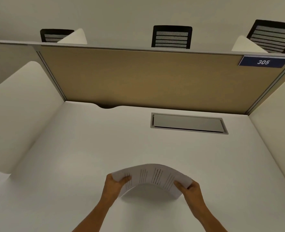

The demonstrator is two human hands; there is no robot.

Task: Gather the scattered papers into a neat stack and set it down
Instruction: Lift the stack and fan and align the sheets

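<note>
Two bare forearms rise from the 6 o'clock edge of the view and end in the hands, which sit well apart with a stack of papers (152, 177) spanning the gap between them; the left hand (114, 185) is clamped on the stack's left end at about 7 o'clock of the sheets, thumb on top and fingers beneath; the right hand (189, 190) is clamped on the right end at about 4 o'clock, thumb likewise lying over the printed face. Pressed inward from both ends, the papers bow upward in an arch; the middle stands clear of the white counter (91, 148) and casts a soft shadow below it; lines of printed text run across the top sheet, too blurred to read. Whether the lower edges of the stack touch the counter I cannot tell.

Farther off, toward 1 o'clock from the papers, a grey hatch cover (187, 123) is set flush in the counter; a curved notch (107, 106) cuts the counter's rear edge at 11 o'clock. Behind rises a tan partition panel (146, 77); a blue plate reading 305 (263, 61) sits on its upper right corner at 2 o'clock. White side dividers (19, 104) flank the counter at 9 and 3 o'clock; three black mesh chair backs (172, 37) show above the partition at 12 o'clock.
</note>
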